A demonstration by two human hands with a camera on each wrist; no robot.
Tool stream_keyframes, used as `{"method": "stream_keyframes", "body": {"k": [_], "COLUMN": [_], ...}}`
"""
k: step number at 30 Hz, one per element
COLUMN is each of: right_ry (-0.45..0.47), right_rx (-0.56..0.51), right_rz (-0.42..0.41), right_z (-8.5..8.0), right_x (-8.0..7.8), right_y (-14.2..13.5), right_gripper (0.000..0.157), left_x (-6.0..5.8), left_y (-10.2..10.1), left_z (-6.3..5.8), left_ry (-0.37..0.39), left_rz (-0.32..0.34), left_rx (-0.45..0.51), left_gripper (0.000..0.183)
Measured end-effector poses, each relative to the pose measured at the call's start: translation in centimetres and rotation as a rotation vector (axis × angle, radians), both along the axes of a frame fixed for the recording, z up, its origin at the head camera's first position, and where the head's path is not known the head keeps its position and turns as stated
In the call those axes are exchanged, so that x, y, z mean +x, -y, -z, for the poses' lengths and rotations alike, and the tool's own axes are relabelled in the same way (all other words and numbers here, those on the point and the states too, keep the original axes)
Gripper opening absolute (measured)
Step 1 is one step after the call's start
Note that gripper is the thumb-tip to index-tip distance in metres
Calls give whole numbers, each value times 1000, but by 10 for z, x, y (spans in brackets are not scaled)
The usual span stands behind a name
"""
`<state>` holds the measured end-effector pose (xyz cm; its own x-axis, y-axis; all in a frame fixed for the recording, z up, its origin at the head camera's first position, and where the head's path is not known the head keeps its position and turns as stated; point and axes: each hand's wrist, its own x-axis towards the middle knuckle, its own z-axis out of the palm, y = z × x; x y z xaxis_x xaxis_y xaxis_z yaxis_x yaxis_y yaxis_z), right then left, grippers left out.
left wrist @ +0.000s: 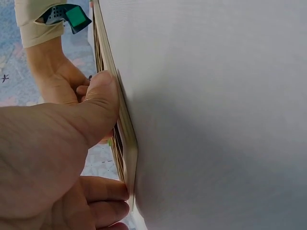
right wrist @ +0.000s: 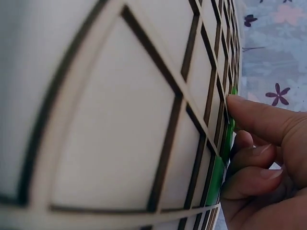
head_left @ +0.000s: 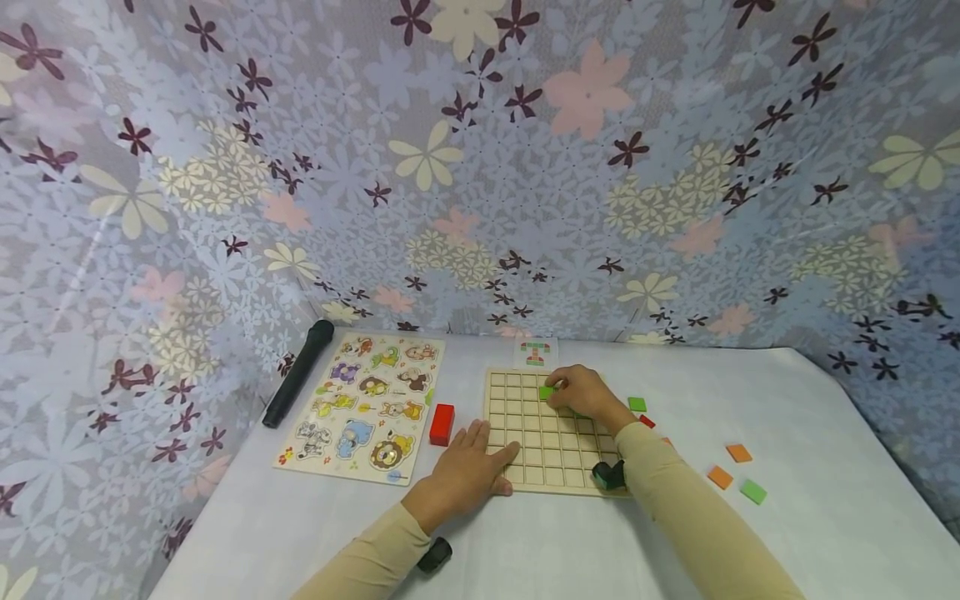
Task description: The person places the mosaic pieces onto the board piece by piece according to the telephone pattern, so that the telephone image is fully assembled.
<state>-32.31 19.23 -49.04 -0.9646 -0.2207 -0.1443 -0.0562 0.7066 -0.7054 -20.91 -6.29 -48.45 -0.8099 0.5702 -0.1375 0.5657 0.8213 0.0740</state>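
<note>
A pale wooden grid board (head_left: 532, 476) lies in front of me. Its left edge is steadied by my left hand (head_left: 467, 468), fingers extended and thumb at the rim (left wrist: 98, 103). Near the board's far edge, my right hand (head_left: 588, 393) holds a small green square tile (head_left: 546, 392) between thumb and fingertips, against the grid. More green tiles (right wrist: 216, 182) sit in cells beneath that hand in the right wrist view, partly covered by its fingers. Just beyond the board is a small card (head_left: 536, 353) printed with a red and green T-shaped pattern.
Right of the board lie loose tiles: green (head_left: 637, 404), red (head_left: 647, 422), orange (head_left: 738, 452) and another green (head_left: 753, 492). On the left are a red block (head_left: 442, 425), an animal puzzle board (head_left: 360, 408) and a black microphone-like stick (head_left: 300, 375). A flowered cloth (head_left: 480, 167) hangs behind.
</note>
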Motion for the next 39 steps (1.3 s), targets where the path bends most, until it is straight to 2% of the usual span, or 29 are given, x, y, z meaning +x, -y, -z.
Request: {"method": "stream_keyframes", "body": {"k": [5,9,15,20,24,29,34,39], "right_ry": [-5,-13,-17,-38,-9,74,132,155], "right_rx": [-4,-123,-328,-338,-318,-318,-260,-214], "right_rz": [4,36,126,192,225,234,240,255], "right_z": [-5,-13,-37,-44,-39,-20,-2,6], "right_x": [1,3,14,27,35,35,33,31], "right_y": [1,-13,-60,-101,-122,-135,-137,-133], "right_gripper": [40,44,47,51,56,61,64,64], "left_x": [-1,-1,-1,-1,-1,-2,-3,-2], "left_y": [0,0,0,-1,0,0,0,-1], "left_z": [1,0,-2,-1,-1,-1,-1,1], "left_ry": [3,0,7,20,26,30,17,20], "left_rz": [-4,0,-2,-12,-11,-15,-11,-12], "left_rx": [4,6,15,23,33,32,26,23], "left_gripper": [65,65,65,66,66,65,65,65]}}
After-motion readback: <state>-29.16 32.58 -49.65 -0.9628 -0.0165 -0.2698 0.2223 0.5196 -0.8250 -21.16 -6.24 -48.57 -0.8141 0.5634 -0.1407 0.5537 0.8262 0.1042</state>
